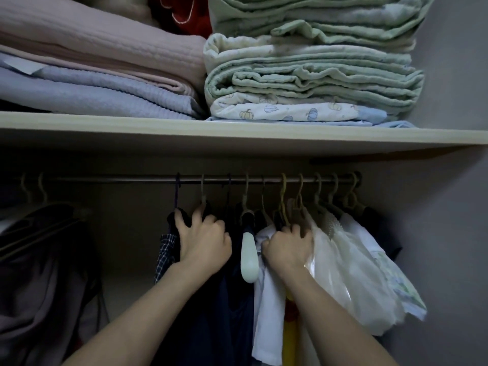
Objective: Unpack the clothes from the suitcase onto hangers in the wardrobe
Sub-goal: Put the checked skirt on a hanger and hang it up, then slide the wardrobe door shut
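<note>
The dark garment [211,286] hangs mid-rail [118,179], its hanger shoulder gripped by the left hand [204,240], while the right hand [289,247] clutches the white shirt [266,299]; careless spreading could, I judge, unhook crowded neighbouring hangers [317,191].

Two forearms come into view from the bottom edge, both bare from elbow to wrist, with no sleeve showing on either. The left hand [204,240] and the right hand [289,247] are bare too, ungloved. The wrists carry nothing, and the fingers that show are unadorned.
</note>
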### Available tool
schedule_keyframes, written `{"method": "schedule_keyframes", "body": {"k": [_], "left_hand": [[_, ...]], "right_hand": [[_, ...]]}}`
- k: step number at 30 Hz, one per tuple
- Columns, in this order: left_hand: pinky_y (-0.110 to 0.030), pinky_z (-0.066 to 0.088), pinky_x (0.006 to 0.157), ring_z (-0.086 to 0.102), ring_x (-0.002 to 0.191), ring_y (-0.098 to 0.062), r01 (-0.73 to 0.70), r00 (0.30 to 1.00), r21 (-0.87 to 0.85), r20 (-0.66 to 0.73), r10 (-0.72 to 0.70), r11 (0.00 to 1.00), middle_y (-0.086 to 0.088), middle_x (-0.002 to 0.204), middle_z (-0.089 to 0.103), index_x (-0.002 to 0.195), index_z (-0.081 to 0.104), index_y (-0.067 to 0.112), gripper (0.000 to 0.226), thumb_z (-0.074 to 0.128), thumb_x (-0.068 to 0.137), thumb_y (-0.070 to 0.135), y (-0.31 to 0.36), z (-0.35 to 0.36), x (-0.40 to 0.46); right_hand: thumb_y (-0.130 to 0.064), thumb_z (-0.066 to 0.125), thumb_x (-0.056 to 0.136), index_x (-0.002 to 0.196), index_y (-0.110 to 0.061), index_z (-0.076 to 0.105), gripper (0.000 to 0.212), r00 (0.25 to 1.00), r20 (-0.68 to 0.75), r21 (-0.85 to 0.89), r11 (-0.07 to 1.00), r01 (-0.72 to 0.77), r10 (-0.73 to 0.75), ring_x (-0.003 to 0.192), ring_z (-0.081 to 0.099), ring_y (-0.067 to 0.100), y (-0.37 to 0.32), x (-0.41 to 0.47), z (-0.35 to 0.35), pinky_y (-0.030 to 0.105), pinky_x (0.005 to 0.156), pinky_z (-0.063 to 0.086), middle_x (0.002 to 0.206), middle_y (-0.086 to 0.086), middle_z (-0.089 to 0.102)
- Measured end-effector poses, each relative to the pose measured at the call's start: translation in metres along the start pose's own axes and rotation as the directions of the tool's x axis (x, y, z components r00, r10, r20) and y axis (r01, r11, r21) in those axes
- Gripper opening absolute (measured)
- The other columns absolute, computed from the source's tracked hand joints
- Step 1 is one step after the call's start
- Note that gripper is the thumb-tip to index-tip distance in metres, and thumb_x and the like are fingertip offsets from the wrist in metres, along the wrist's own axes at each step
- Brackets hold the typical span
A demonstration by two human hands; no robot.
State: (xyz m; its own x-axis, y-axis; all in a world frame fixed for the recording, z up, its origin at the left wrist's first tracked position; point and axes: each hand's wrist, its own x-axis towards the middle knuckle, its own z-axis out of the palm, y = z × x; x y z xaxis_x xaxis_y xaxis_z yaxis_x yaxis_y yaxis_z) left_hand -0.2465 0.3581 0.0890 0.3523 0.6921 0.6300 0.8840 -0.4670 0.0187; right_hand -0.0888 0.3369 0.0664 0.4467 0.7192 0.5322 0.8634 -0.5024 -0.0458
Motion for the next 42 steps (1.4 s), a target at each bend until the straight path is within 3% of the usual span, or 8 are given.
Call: {"method": "schedule_keyframes", "body": {"k": [4, 8, 11, 13, 22, 29, 37, 42], "left_hand": [[-0.058, -0.005, 0.11, 0.018, 0.137, -0.023, 0.008, 1.0, 0.007, 0.018, -0.008, 1.0, 0.005, 0.13, 0.051, 0.112, 0.059, 0.021, 0.032, 0.034, 0.095, 0.03, -0.004, -0.003, -0.007], [-0.052, -0.004, 0.112, 0.018, 0.139, -0.022, -0.036, 0.996, -0.108, -0.081, 0.027, 0.993, 0.005, 0.132, 0.05, 0.115, 0.059, 0.019, 0.029, 0.038, 0.095, 0.026, -0.01, -0.001, -0.021], [-0.044, 0.026, 0.103, 0.049, 0.119, -0.026, -0.184, 0.939, -0.297, -0.337, 0.077, 0.937, -0.006, 0.114, 0.062, 0.099, 0.067, 0.011, 0.023, 0.049, 0.085, 0.012, -0.024, 0.011, -0.049], [-0.031, 0.038, 0.091, 0.051, 0.106, -0.019, -0.262, 0.911, -0.366, -0.398, 0.104, 0.893, -0.009, 0.11, 0.062, 0.096, 0.067, 0.008, 0.026, 0.048, 0.079, 0.012, -0.035, 0.016, -0.076], [-0.034, 0.045, 0.088, 0.046, 0.106, -0.018, -0.084, 0.985, -0.414, -0.172, 0.013, 0.906, -0.007, 0.115, 0.057, 0.098, 0.066, 0.008, 0.033, 0.04, 0.079, 0.015, -0.085, 0.009, -0.207], [-0.039, 0.043, 0.09, 0.053, 0.107, -0.034, 0.145, 0.981, -0.337, -0.071, -0.179, 0.93, -0.014, 0.115, 0.057, 0.096, 0.066, 0.003, 0.024, 0.052, 0.078, -0.003, -0.138, -0.009, -0.264], [-0.036, 0.037, 0.096, 0.05, 0.111, -0.035, 0.384, 0.911, -0.317, -0.02, -0.411, 0.867, -0.017, 0.116, 0.056, 0.102, 0.065, 0.0, 0.039, 0.041, 0.074, 0.013, -0.192, -0.03, -0.304], [-0.031, 0.031, 0.099, 0.048, 0.111, -0.039, 0.564, 0.781, -0.381, -0.041, -0.623, 0.733, -0.025, 0.117, 0.052, 0.115, 0.057, -0.003, 0.051, 0.042, 0.068, 0.011, -0.231, -0.031, -0.317]], "right_hand": [[-0.04, 0.032, 0.094, 0.116, -0.019, 0.063, 0.043, 0.999, -0.035, 0.01, 0.999, -0.04, 0.04, 0.123, 0.038, 0.021, 0.007, 0.0, 0.001, 0.039, 0.107, 0.02, 0.131, 0.003, 0.052], [-0.033, 0.038, 0.084, 0.073, -0.01, 0.074, 0.044, 0.938, -0.346, 0.169, 0.985, 0.032, 0.028, 0.091, 0.06, 0.025, 0.004, -0.02, 0.005, 0.04, 0.092, 0.035, 0.087, 0.007, 0.069], [-0.023, 0.041, 0.083, 0.068, -0.011, 0.067, 0.032, 0.819, -0.573, 0.309, 0.923, 0.231, -0.013, 0.081, 0.061, 0.023, 0.011, -0.062, 0.018, 0.032, 0.08, 0.035, 0.078, 0.001, 0.065], [-0.019, 0.043, 0.083, 0.065, -0.014, 0.062, 0.027, 0.781, -0.624, 0.355, 0.883, 0.306, -0.02, 0.073, 0.058, 0.021, 0.013, -0.099, 0.025, 0.029, 0.073, 0.033, 0.074, -0.002, 0.062], [-0.019, 0.043, 0.081, 0.069, -0.012, 0.067, 0.028, 0.862, -0.495, 0.397, 0.853, 0.339, -0.112, 0.073, 0.057, 0.02, 0.006, -0.235, 0.048, 0.027, 0.071, 0.026, 0.073, 0.0, 0.065], [-0.025, 0.039, 0.08, 0.069, -0.014, 0.068, 0.033, 0.934, -0.317, 0.467, 0.829, 0.306, -0.166, 0.074, 0.063, 0.026, -0.02, -0.27, 0.034, 0.032, 0.072, 0.029, 0.075, 0.0, 0.067], [-0.028, 0.037, 0.086, 0.08, -0.012, 0.068, 0.035, 0.917, -0.205, 0.662, 0.641, 0.387, -0.343, 0.084, 0.059, 0.026, -0.091, -0.295, 0.03, 0.032, 0.078, 0.035, 0.087, 0.001, 0.067], [-0.03, 0.035, 0.088, 0.1, -0.011, 0.068, 0.039, 0.804, -0.213, 0.756, 0.428, 0.495, -0.555, 0.094, 0.056, 0.021, -0.162, -0.301, 0.02, 0.021, 0.079, 0.03, 0.101, 0.002, 0.066]]}}
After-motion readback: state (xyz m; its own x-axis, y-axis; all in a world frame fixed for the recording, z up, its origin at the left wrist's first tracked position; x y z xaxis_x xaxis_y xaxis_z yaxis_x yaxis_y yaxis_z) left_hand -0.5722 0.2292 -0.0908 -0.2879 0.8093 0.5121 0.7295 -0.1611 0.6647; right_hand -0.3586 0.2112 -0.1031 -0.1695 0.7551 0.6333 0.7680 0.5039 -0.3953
